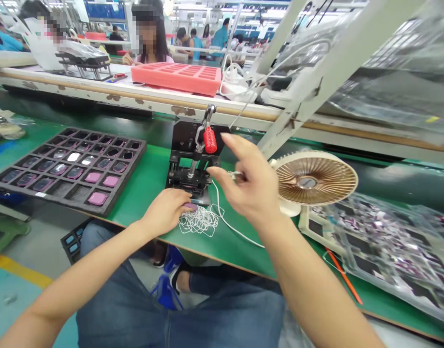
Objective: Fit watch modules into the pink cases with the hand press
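Note:
My left hand (pixel 167 210) rests at the front of a black press fixture (pixel 189 179), its fingers closed on a small purple plastic piece (pixel 190 207) that they partly cover. The fixture has a toggle clamp with a red handle (pixel 210 140), which stands raised. Just right of that handle is my right hand (pixel 253 181), thumb and forefinger spread apart and the other fingers curled. It appears to hold nothing. A tangle of thin white cord (pixel 199 221) lies on the green bench below the fixture, beside my left hand.
On the left lies a dark foam tray (pixel 129 176) with purple-framed pieces in its pockets. A round fan (pixel 309 180) stands right of the fixture, near plastic trays of small parts (pixel 381 241) and an orange stick (pixel 343 275). A pink foam tray (pixel 176 77) sits on the shelf behind.

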Available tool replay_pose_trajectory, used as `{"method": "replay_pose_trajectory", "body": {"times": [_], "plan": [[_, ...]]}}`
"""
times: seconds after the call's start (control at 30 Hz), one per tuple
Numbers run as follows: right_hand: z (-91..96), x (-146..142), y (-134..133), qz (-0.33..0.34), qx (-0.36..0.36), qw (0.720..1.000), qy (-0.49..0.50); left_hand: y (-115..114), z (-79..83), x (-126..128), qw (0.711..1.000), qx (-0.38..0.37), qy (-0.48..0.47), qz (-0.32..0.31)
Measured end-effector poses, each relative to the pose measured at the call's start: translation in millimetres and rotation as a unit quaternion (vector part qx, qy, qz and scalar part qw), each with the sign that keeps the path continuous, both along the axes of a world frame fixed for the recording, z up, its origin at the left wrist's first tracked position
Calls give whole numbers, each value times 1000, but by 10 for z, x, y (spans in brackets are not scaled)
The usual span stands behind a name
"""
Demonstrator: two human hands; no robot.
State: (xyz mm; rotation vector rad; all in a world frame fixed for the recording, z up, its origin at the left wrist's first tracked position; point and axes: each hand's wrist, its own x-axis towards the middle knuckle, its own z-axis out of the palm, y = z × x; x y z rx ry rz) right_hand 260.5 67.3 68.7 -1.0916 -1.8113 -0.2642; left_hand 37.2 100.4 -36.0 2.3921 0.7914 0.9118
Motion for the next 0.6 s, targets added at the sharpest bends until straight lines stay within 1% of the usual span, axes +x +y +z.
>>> {"method": "replay_pose_trajectory", "body": {"times": [0.07, 0.13, 0.2, 0.3, 0.33, 0.37, 0.4, 0.43, 0.47, 0.5, 0.53, 0.6], "plan": [[113, -5, 227, 12, 41, 995, -87, 115, -58, 82, 1000, -8, 15, -2], [210, -27, 389, 15, 70, 991, -110, 156, -122, 124, 1000, -17, 23, -1], [367, -44, 506, 3, 95, 993, -76, 155, -165, 138, 999, -26, 25, 1], [663, -49, 607, -55, 118, 991, -27, 133, -163, 123, 999, -39, 13, 6], [715, -50, 608, -78, 128, 988, -21, 123, -147, 102, 999, -43, 3, 10], [711, -53, 587, -98, 136, 986, -15, 107, -128, 69, 999, -47, -9, 18], [641, -59, 543, -108, 136, 985, -12, 86, -109, 20, 998, -50, -23, 29], [501, -66, 479, -108, 116, 987, -20, 57, -93, -44, 997, -53, -38, 42], [302, -74, 403, -100, 82, 991, -35, 20, -84, -123, 995, -58, -55, 58], [60, -81, 324, -79, 27, 994, -70, -23, -83, -212, 993, -62, -72, 75], [-201, -85, 255, -63, -44, 990, -117, -71, -91, -306, 990, -68, -87, 93], [-685, -87, 179, -45, -119, 978, -164, -173, -131, -482, 982, -79, -114, 125]]}}
